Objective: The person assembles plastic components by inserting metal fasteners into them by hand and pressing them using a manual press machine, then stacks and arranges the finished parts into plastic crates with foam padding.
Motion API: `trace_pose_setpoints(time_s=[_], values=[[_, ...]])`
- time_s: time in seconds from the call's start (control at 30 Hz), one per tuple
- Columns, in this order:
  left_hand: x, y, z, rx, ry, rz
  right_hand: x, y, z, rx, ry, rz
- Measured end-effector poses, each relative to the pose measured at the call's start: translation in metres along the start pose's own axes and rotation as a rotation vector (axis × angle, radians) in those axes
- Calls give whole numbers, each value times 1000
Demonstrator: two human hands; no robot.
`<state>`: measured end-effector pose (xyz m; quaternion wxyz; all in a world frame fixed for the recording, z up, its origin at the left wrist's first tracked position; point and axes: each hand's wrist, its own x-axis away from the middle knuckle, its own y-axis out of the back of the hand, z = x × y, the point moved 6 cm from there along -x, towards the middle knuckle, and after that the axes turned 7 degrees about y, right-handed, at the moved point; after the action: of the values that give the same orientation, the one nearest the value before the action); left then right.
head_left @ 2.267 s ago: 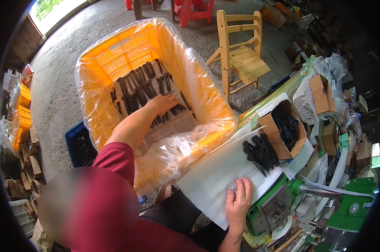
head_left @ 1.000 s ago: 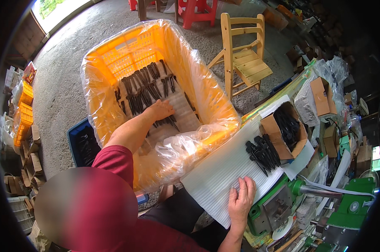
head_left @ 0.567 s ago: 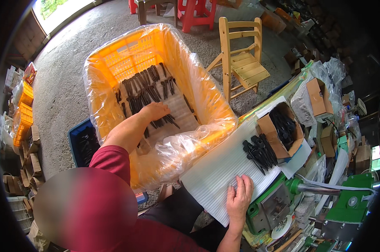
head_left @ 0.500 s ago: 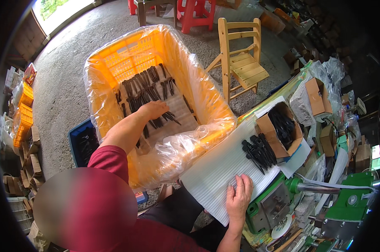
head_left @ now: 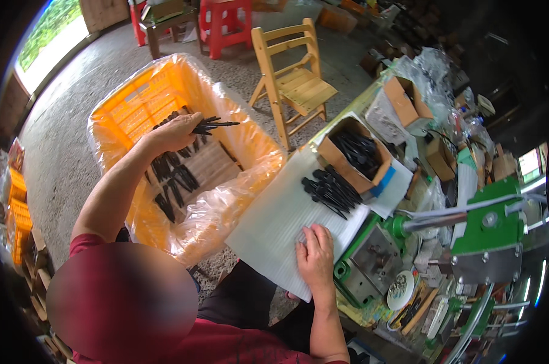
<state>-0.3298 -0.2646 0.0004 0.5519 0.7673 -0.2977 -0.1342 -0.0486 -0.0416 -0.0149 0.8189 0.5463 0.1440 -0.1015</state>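
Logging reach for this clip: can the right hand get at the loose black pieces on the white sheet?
Probably yes: the right hand rests, seemingly empty, on the same white sheet near the loose black pieces, and nothing visible stands between them.

The left hand (head_left: pixel 178 131) partly hides its black pieces (head_left: pixel 215 125).

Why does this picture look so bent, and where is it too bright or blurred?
Head view: the wide fisheye lens bends edges, with black corners; head view: the bright outdoor opening is partly washed out, and the crumpled clear plastic liner glares; head view: a round patch at lower left is heavily blurred.
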Motion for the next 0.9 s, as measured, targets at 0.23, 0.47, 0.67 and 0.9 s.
trace_pose_setpoints(time_s=[0.23,0.47,0.67,0.9], values=[[4,-3,-149,8,-211,147,13,10,-14,-247,-60,-144],[26,-57,-229,-448,-742,-106,10,61,-13,-348,-149,-617],[34,-64,-265,-298,-727,14,12,59,-33,-311,-261,-403],[8,-79,-259,-194,-598,107,31,78,-41,-282,-300,-482]])
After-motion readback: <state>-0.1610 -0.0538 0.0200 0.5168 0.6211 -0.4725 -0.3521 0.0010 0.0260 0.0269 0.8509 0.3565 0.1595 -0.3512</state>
